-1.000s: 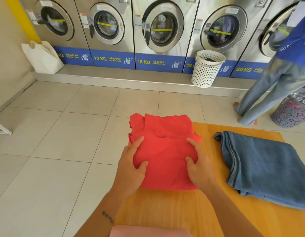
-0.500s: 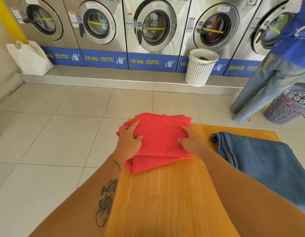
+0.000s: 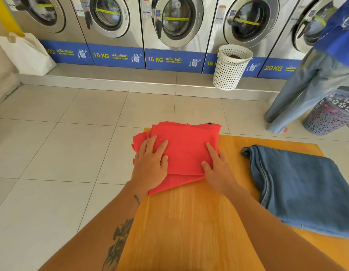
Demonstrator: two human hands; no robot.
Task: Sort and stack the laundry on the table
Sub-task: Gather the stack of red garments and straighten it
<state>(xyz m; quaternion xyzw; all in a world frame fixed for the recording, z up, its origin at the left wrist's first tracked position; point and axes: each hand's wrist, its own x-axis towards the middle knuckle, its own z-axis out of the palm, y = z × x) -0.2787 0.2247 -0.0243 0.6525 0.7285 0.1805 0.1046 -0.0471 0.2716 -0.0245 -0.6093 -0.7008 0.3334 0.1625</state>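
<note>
A folded red garment [image 3: 186, 145] lies at the far left corner of the yellow wooden table [image 3: 189, 222], its left part hanging past the table edge. My left hand [image 3: 150, 165] rests flat on the garment's left side, fingers spread. My right hand [image 3: 218, 169] presses flat on its near right corner. Neither hand grips the cloth. Folded blue jeans [image 3: 302, 188] lie on the table's right side, apart from the red garment.
A row of washing machines [image 3: 173, 22] lines the far wall. A white perforated basket [image 3: 230, 67] stands on the step before them, a white bag [image 3: 26, 53] at far left. A person in jeans [image 3: 306, 81] stands at right beside a grey laundry basket [image 3: 330, 116].
Both hands slid the red garment away from me toward the table's far left corner, and they now lie flat on top of it.
</note>
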